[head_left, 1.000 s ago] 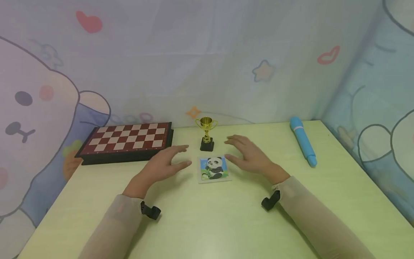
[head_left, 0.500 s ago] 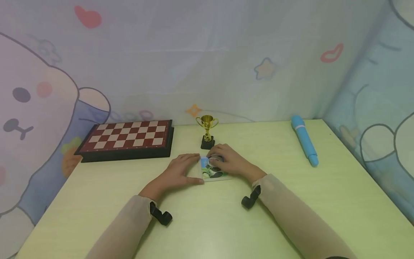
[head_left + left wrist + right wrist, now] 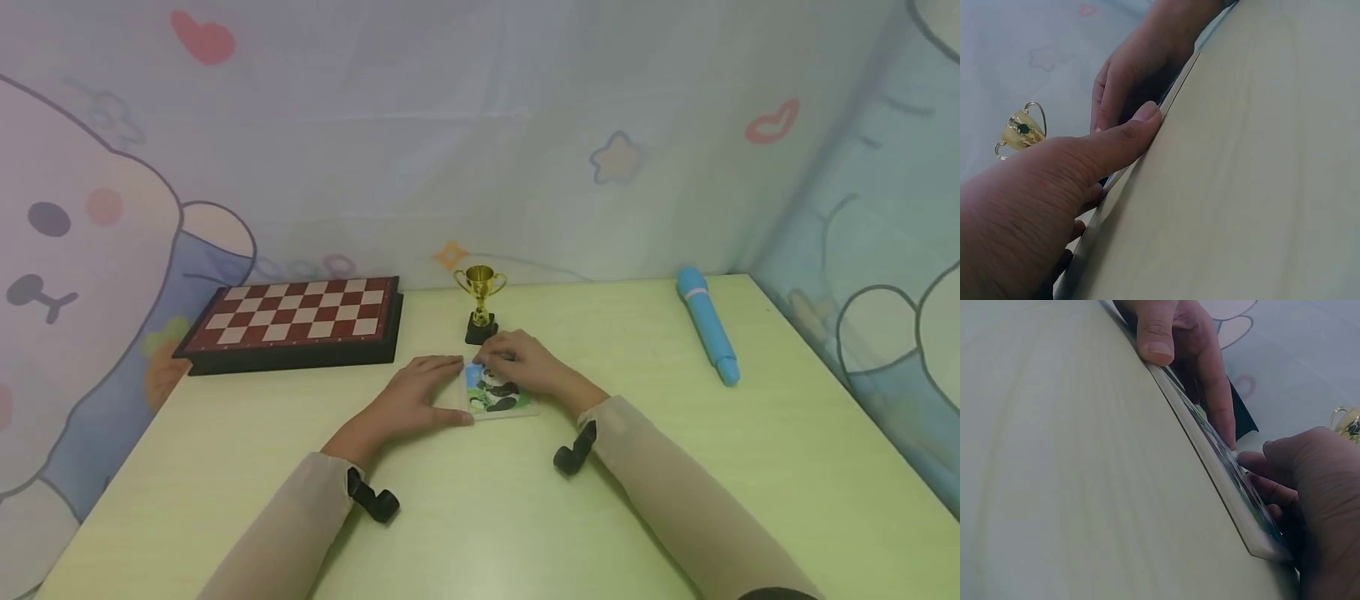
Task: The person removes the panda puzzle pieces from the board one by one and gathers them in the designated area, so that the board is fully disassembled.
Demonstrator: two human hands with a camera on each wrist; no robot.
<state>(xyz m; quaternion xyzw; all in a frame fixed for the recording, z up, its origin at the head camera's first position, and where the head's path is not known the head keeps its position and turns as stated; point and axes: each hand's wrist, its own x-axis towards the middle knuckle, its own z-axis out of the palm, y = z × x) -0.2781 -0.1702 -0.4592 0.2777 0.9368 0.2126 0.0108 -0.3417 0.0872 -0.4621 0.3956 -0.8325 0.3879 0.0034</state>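
Note:
A small square panda picture board [image 3: 498, 400] with a pale frame lies flat on the table. My left hand [image 3: 408, 398] holds its left side, thumb at the near corner and fingers at the far one. The thumb [image 3: 1146, 112] lies along the near edge in the left wrist view. My right hand [image 3: 528, 365] reaches over the board from the right, its bent fingertips at the far left part of the picture, covering some of it. In the right wrist view the right fingers [image 3: 1263, 469] touch down close to the left forefinger; I cannot tell whether they pinch anything.
A small gold trophy cup [image 3: 481, 304] on a black base stands just behind the board. A red-and-white chessboard case [image 3: 300, 321] lies at the back left. Toward the right lies a blue pen-like stick [image 3: 708, 325]. A printed cloth [image 3: 375, 167] hangs behind the table [image 3: 480, 517].
Both hands came down from above onto the board, the left to its left side, the right over its picture. Lately the right fingertips shifted slightly left; the left hand stayed.

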